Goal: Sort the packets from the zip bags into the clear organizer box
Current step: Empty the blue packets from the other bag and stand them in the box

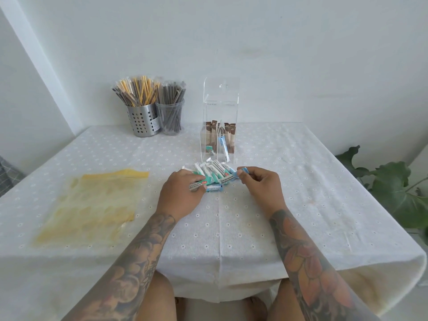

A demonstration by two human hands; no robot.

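A pile of small white packets with green and blue ends [212,170] lies on the table in front of the clear organizer box [220,105]. Inside the box stand several brown packets [230,137], a blue packet and a small green one. My left hand [181,193] grips a green-ended packet [201,183] at the pile's left edge. At the right edge of the pile, my right hand [260,187] pinches a blue-ended packet [240,172]. An empty yellow zip bag [92,202] lies flat to the left.
A perforated steel cup [142,120] and a clear cup [171,118], both full of straws, stand at the back left. A green plant [393,188] leans in at the table's right side. The white tablecloth [220,228] covers the table.
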